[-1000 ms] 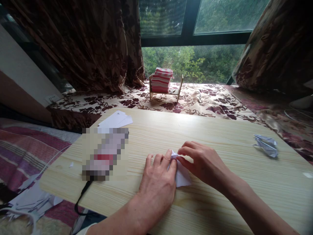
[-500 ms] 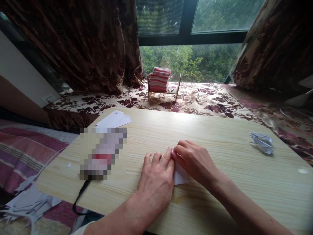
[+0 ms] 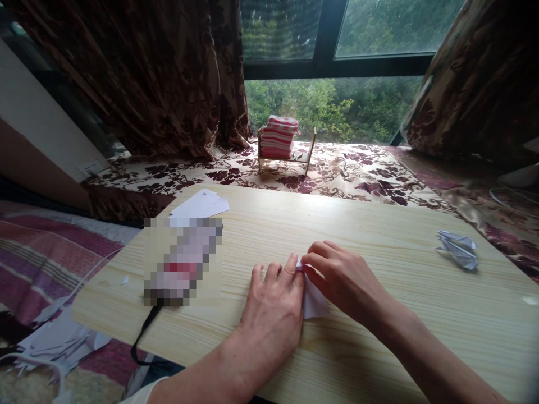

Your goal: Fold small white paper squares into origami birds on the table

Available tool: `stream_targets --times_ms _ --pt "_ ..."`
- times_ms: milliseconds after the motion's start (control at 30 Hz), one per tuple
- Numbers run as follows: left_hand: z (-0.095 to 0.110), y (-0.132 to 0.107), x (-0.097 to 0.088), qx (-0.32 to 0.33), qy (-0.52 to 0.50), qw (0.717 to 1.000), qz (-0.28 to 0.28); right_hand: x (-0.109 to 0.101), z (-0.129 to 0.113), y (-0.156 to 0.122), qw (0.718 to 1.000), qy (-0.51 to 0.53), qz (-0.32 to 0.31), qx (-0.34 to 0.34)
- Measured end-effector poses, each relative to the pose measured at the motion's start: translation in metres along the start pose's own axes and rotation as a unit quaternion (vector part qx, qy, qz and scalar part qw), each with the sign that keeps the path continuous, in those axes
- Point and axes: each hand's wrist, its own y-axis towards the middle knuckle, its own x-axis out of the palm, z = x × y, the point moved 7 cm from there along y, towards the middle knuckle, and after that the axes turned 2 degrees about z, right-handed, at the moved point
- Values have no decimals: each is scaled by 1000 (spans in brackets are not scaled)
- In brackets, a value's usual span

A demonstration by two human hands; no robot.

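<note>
A small folded piece of white paper [image 3: 314, 303] lies on the light wooden table [image 3: 379, 235], mostly hidden under both hands. My left hand [image 3: 273, 306] lies palm down on its left part, fingers stretched forward and pressing it flat. My right hand [image 3: 343, 278] comes in from the right, its fingertips pressed together on the paper's top corner, touching my left forefinger.
A finished folded paper figure [image 3: 458, 249] sits at the table's right. White sheets [image 3: 200, 205] and a blurred-out object [image 3: 182, 262] with a black cable [image 3: 143, 339] lie at the left. A small wooden rack with striped cloth [image 3: 280, 140] stands on the patterned ledge by the window. Paper scraps [image 3: 54, 342] lie below left.
Both hands stay on the white paper with only small shifts of the fingertips along its top corner. The view has swayed slightly; nothing else moved.
</note>
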Motion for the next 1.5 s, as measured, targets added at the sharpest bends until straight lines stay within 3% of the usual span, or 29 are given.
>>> stream_targets --times_ms 200,467,833,1167,1367,1500 --pt "0 1 -2 12 2 1000 1 1 6 -4 999 -39 8 3" --pt "-2 0 -3 15 -8 1000 4 3 10 -5 999 -17 7 28" --pt "-3 2 -4 5 -30 1000 -8 9 3 6 999 -29 -12 43" --pt "-6 -2 -4 -6 -28 999 19 -13 8 0 999 26 44 10" --pt "-6 -2 -5 0 -28 999 19 -12 3 -9 999 28 25 -4" --pt "-5 -1 -5 2 -32 999 12 -8 8 -14 997 46 47 46"
